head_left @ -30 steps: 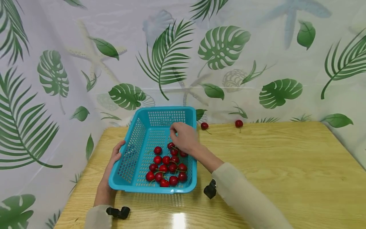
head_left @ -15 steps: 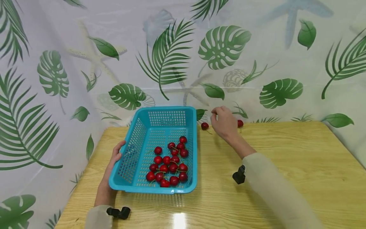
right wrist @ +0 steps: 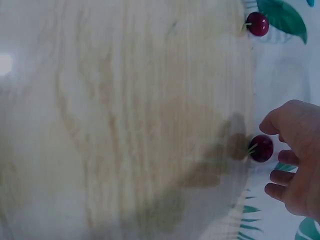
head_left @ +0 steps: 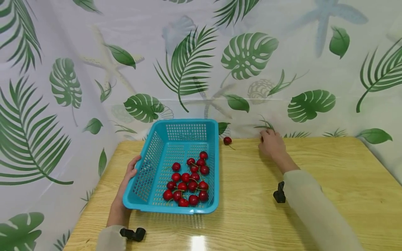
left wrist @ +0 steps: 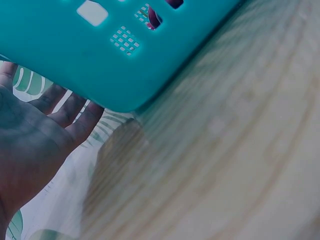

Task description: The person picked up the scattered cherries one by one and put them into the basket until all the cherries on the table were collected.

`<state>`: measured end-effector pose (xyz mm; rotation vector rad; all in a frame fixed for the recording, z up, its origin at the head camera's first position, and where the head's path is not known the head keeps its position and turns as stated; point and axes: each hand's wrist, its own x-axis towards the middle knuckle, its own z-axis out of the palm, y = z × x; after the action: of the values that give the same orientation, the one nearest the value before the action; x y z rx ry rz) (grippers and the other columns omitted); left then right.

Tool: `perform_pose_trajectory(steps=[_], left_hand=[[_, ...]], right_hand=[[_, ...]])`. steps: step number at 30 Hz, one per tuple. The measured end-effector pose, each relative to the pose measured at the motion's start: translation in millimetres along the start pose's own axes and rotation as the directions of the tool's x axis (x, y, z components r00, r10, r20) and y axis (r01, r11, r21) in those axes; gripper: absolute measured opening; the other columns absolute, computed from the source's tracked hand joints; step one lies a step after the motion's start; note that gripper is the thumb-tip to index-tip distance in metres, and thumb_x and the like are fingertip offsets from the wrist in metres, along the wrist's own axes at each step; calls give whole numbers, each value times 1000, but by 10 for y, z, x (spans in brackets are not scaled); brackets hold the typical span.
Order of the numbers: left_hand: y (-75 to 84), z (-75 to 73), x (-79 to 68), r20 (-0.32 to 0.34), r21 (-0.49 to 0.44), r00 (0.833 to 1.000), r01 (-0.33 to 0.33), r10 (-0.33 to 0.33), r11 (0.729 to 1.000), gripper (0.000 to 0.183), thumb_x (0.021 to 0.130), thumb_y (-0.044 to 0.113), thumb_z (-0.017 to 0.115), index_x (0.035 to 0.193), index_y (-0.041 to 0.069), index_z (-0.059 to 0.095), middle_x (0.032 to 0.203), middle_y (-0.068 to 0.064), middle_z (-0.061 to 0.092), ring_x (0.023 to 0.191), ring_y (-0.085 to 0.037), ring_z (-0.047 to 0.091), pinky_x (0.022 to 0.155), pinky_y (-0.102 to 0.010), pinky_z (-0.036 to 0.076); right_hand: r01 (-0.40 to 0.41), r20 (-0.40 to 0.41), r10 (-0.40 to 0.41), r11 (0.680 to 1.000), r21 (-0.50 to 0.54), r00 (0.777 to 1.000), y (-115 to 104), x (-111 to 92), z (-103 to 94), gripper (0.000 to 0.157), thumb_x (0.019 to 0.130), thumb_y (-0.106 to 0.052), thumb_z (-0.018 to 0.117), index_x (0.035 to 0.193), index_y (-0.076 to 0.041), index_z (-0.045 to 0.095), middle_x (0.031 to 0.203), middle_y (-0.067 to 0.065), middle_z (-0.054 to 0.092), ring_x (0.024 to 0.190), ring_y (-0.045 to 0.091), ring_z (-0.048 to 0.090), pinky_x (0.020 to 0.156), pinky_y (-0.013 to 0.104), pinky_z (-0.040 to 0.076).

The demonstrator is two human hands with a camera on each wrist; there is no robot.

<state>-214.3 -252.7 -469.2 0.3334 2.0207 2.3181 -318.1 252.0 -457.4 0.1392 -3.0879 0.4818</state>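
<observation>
A blue plastic basket stands on the table with several red cherries inside, mostly in its near right part. My left hand rests against the basket's left side; in the left wrist view its fingers stretch to the basket wall, tips partly hidden. At the table's far edge my right hand reaches round a single cherry. That cherry lies between thumb and fingers, which appear slightly apart from it. Another stemmed cherry lies between the basket and my right hand.
The wooden table ends at the back against a white curtain printed with green leaves. More curtain hangs along the left side. Both wrists carry small black camera mounts.
My right hand has left the basket and moved right to the farther loose cherry. One more cherry shows in the basket where the hand was. The left hand stays at the basket.
</observation>
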Motion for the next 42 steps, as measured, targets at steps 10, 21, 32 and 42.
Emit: perform_pose_trajectory(steps=[10,21,32,42], left_hand=[[-42,-24,14,36,-25,997,-69,70,997,49,103,15,20,144,36,37,142,3,36,126,-7,46,102,-23,38],[-57,-25,-3,42,-40,996,-82,83,996,50,102,15,19,144,36,38,137,8,43,123,-8,50,100,-23,41],[-33,-13,20,36,-45,995,-89,91,995,50,102,14,19,143,35,39,139,3,40,123,-9,49,100,-23,41],[-10,15,18,-4,-41,1000,-26,26,999,48,103,16,20,144,35,37,144,-5,34,124,-11,48,101,-25,40]], right_hand=[[-45,63,43,998,35,997,158,-33,149,53,97,-10,41,147,7,33,148,36,23,130,58,27,100,65,36],[-72,97,69,997,28,993,223,-105,137,54,99,-15,42,148,5,31,143,38,29,122,55,39,87,62,45],[-6,101,11,999,-44,995,276,-176,137,52,105,-31,40,148,-2,41,131,33,46,110,51,52,76,59,51],[85,-64,-84,996,7,994,172,-266,166,44,106,-28,40,134,0,60,123,24,49,108,43,51,85,55,48]])
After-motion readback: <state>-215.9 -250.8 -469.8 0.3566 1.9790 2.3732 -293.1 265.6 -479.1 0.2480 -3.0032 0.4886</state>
